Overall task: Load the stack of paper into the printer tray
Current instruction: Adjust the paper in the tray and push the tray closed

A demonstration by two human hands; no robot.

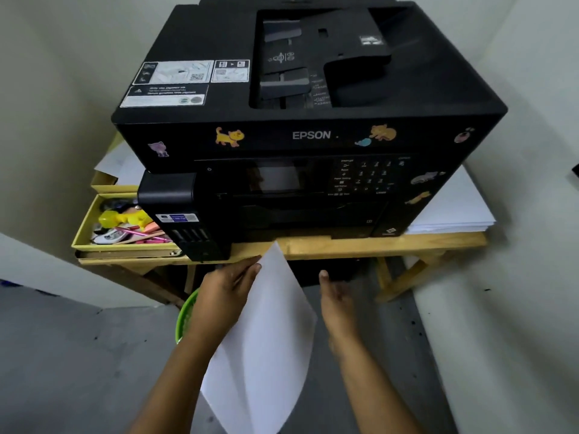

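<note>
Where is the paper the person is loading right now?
In the head view, the paper is low and central, below the printer, its top corner at the wooden table edge, held by the left hand.

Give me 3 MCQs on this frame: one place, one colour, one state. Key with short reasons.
1. Where is the spare paper stack?
A. On the table right of the printer
B. On top of the printer
C. In the yellow tray

2. What colour is the printer?
A. White
B. Black
C. Grey

3. What holds the paper in front of the table?
A. Both hands
B. Right hand only
C. Left hand only

Key: 1 A, the stack lies on the wooden table beside the printer's right side. 2 B, its body is black. 3 C, the left hand grips the paper; the right hand is off it, open.
</note>
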